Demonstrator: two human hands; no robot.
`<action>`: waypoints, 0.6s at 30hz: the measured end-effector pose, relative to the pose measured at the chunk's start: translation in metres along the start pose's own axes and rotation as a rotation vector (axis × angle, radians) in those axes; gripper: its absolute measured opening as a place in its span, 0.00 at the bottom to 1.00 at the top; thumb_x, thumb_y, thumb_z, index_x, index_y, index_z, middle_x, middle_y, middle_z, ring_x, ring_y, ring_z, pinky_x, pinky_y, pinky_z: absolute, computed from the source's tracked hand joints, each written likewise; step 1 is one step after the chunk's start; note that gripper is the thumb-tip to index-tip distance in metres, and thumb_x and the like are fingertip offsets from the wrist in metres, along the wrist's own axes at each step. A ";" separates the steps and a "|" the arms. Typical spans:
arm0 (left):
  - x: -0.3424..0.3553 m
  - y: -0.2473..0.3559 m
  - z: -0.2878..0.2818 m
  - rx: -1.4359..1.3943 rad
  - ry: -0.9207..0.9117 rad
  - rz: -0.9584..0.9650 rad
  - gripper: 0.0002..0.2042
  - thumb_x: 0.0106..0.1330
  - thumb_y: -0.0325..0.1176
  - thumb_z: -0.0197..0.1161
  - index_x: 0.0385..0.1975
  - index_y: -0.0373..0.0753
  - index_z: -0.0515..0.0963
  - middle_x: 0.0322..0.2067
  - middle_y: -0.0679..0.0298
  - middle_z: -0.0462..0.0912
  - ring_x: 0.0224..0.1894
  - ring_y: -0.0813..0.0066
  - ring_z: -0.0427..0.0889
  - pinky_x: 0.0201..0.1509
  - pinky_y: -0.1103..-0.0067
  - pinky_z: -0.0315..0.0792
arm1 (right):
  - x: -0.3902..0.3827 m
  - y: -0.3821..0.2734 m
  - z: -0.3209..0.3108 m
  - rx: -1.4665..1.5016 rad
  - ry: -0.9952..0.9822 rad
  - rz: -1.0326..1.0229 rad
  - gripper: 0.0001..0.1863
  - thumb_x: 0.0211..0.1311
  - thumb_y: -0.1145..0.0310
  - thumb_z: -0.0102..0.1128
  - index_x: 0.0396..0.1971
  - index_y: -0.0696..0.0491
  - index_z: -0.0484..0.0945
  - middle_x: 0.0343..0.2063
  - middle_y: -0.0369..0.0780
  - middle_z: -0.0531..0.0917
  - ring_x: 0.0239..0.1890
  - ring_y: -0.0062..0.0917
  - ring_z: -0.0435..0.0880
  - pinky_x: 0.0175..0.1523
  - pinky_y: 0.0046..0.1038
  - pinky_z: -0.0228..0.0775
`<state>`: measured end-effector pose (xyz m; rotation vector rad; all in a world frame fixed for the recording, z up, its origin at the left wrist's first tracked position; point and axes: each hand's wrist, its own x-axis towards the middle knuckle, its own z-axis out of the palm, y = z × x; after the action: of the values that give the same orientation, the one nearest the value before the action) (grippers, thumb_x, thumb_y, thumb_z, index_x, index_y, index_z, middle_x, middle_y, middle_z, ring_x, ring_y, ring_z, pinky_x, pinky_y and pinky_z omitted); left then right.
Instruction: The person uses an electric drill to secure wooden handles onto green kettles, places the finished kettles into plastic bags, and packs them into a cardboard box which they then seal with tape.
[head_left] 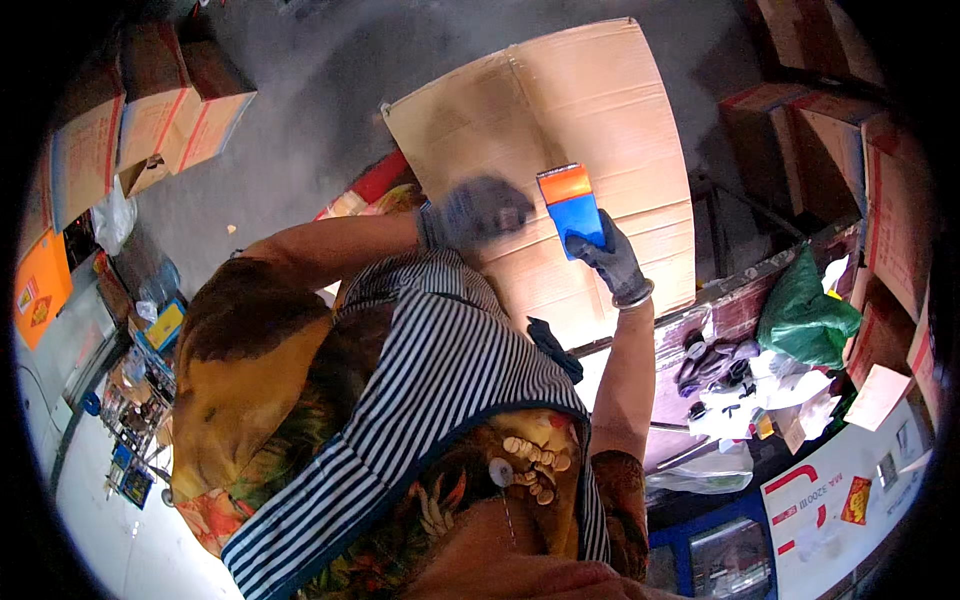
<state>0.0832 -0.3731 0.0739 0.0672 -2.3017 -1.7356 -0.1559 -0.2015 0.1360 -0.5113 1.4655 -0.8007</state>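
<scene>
My right hand [612,258], in a dark grey glove, grips the lower end of a slim blue and orange box [575,212]. The box is held tilted above a large sheet of brown cardboard [640,200]. To its left, my left hand [483,212], also gloved, hovers over the same cardboard, apart from the box. Motion smears its fingers, so I cannot make out whether it holds anything. Creases run across the cardboard, and shadows fall on its upper left part.
Printed cardboard cartons [160,110] stand at the far left, with more cartons [835,130] at the right. A green bag [808,315] lies beside white plastic scraps and dark items on the right. Small tools and parts [130,420] clutter the left side. Grey floor [320,90] stretches beyond.
</scene>
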 end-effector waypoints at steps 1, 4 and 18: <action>0.009 0.004 -0.022 -0.042 0.200 -0.219 0.17 0.69 0.40 0.60 0.53 0.38 0.78 0.54 0.54 0.79 0.57 0.60 0.78 0.63 0.68 0.71 | -0.003 -0.001 0.000 -0.018 0.003 0.024 0.29 0.56 0.60 0.74 0.54 0.55 0.73 0.31 0.33 0.80 0.29 0.14 0.76 0.33 0.19 0.71; 0.046 -0.001 -0.055 0.128 0.174 -0.224 0.17 0.69 0.33 0.59 0.57 0.38 0.75 0.54 0.53 0.78 0.56 0.57 0.78 0.60 0.67 0.74 | 0.001 -0.010 0.001 -0.044 0.006 0.028 0.29 0.57 0.62 0.74 0.55 0.56 0.72 0.33 0.33 0.81 0.32 0.15 0.77 0.36 0.20 0.73; 0.075 -0.030 -0.038 -1.463 0.126 -0.912 0.21 0.73 0.48 0.57 0.55 0.38 0.76 0.47 0.56 0.84 0.50 0.71 0.81 0.59 0.73 0.75 | -0.007 -0.004 0.003 0.041 0.042 0.041 0.34 0.55 0.63 0.75 0.59 0.57 0.70 0.33 0.33 0.81 0.30 0.12 0.75 0.34 0.17 0.71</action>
<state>0.0161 -0.4317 0.0686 0.9483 -0.3802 -3.1759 -0.1527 -0.1990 0.1439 -0.4347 1.4901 -0.8120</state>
